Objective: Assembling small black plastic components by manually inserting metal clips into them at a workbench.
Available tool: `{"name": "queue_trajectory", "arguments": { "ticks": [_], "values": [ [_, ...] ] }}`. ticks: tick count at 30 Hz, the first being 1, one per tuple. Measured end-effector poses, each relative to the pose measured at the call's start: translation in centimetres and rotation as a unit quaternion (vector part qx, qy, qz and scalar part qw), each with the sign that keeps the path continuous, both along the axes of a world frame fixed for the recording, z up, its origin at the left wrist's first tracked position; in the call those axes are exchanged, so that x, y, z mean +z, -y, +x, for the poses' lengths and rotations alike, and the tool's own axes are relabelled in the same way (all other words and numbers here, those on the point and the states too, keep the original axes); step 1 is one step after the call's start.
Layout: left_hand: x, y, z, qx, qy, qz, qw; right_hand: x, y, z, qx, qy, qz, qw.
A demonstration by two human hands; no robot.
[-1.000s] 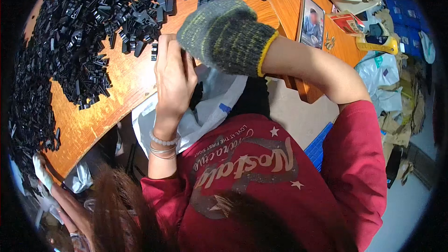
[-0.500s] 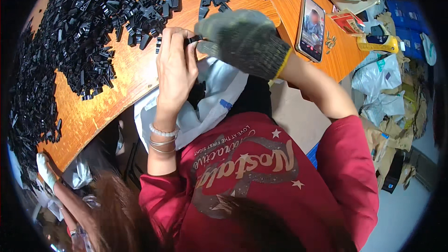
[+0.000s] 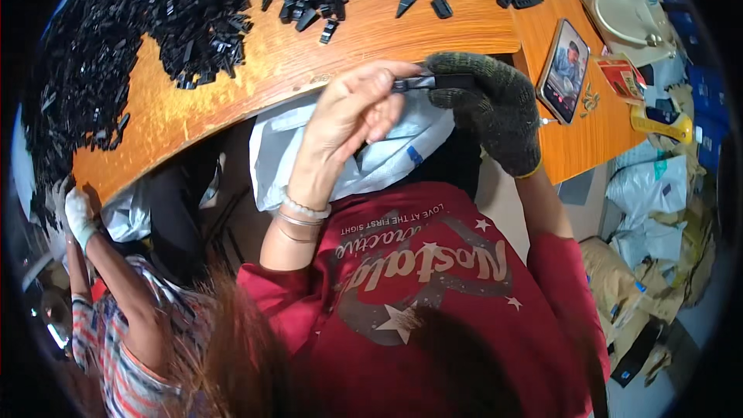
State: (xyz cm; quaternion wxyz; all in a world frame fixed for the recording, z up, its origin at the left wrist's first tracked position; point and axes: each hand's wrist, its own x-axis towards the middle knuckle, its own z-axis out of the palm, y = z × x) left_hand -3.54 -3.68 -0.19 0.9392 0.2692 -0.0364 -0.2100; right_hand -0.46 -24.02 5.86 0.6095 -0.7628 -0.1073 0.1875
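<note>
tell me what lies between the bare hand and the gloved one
A slim black piece, between the left hand and the gloved right hand; the head view shows it.

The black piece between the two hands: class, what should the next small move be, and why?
Perhaps a short, gentle push on the black piece by the gloved right hand toward the bare left hand. The hands hold opposite ends, so the left can brace it; whether its parts sit fully together is too small to tell.
</note>
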Motion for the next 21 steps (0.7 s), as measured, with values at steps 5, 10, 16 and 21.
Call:
{"name": "queue_trajectory", "arguments": {
  "ticks": [5,10,16,21],
  "values": [
    [-1.1,1.2,-1.3,-0.001,-0.067,-0.069,0.995,-1.0,0.2,-0.6,0.018,0.015,0.014,1.000],
    [0.0,1.9,-1.5,0.043,-0.098,0.161,0.981,-2.1,-0.2,-0.8,0.076,0.077,-0.060,0.992],
    [1.3,0.4,-0.5,0.233,0.179,0.653,0.698,-2.5,-0.5,-1.6,0.088,0.033,-0.082,0.992],
    [2.2,0.9,4.7,0.296,0.289,0.693,0.590,-3.9,0.1,-1.7,0.159,0.097,-0.144,0.972]
  ]
}}
